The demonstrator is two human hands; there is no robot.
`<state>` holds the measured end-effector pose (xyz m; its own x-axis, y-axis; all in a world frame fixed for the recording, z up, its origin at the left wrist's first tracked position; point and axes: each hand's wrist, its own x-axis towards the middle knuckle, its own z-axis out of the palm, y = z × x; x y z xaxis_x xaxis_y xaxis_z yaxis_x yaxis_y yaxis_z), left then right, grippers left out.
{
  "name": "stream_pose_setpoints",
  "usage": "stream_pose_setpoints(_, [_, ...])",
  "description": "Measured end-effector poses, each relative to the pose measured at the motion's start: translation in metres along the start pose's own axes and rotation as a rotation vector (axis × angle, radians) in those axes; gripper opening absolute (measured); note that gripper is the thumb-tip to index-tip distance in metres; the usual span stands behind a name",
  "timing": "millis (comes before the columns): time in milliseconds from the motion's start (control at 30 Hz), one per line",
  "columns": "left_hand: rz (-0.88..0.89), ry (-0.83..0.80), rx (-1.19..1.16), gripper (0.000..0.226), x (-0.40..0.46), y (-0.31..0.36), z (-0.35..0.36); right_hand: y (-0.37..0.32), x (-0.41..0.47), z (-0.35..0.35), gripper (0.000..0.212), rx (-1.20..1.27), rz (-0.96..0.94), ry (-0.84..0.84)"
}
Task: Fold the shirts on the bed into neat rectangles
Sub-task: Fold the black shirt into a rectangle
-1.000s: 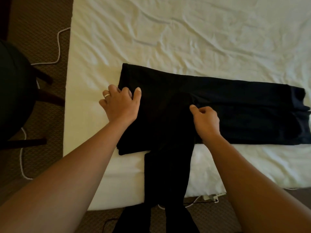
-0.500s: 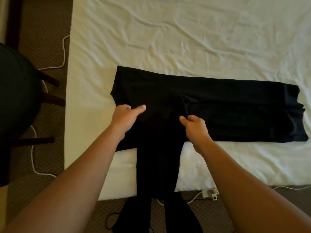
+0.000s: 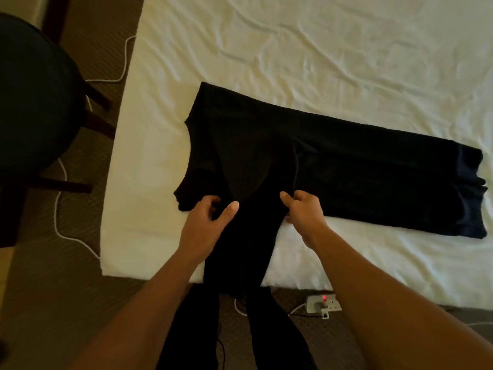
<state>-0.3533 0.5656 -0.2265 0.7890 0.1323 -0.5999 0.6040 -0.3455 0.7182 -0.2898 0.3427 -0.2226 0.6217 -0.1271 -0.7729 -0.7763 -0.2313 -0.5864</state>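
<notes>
Shirt [image 3: 346, 166] is on the bed [image 3: 320, 62], folded into a long strip, I think; sleeve still dangles off the near edge. Left hand [image 3: 206, 218] and right hand [image 3: 301, 209] both pinch that sleeve. Crosswise folds remain.

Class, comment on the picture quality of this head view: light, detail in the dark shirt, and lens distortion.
Head view: warm, dim light; the black shirt is underexposed, its folds barely readable; the white sheet shows soft crease shadows; wide-angle bowing curves the bed's edges; the left hand and right hand are slightly soft.
</notes>
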Motion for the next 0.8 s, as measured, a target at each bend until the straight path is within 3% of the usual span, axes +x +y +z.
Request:
stream_pose_setpoints(100, [0.033,-0.03,-0.006,0.075,-0.004,-0.005,0.001,0.002,-0.003,0.001,0.024,0.065,0.019,-0.028])
stream_pose_setpoints(167, [-0.022,-0.015,-0.22,0.054,-0.008,-0.003,0.0,0.005,-0.006,0.003,0.026,0.202,0.089,-0.053])
stream_pose_setpoints(233, [-0.184,-0.069,-0.509,0.029,-0.015,0.002,-0.003,0.006,-0.013,0.007,0.028,0.358,0.136,-0.095])
stream_pose_setpoints(367, [-0.316,-0.234,-0.529,0.041,-0.033,-0.003,0.0,0.022,-0.032,0.017,0.031,0.35,0.105,-0.175])
stream_pose_setpoints(467, [-0.381,-0.299,-0.471,0.031,-0.046,-0.006,-0.005,0.033,-0.048,0.015,0.026,0.278,0.096,-0.184])
stream_pose_setpoints(567, [-0.416,-0.34,-0.612,0.029,-0.056,-0.008,-0.005,0.041,-0.058,0.01,0.024,0.394,0.065,-0.182])
stream_pose_setpoints(667, [-0.453,-0.402,-0.386,0.03,-0.07,-0.015,0.004,0.057,-0.065,0.007,0.025,0.201,0.067,-0.094])
stream_pose_setpoints(800, [-0.368,-0.49,0.067,0.029,-0.06,-0.033,0.002,0.075,-0.064,-0.006,0.031,-0.395,0.061,-0.099])
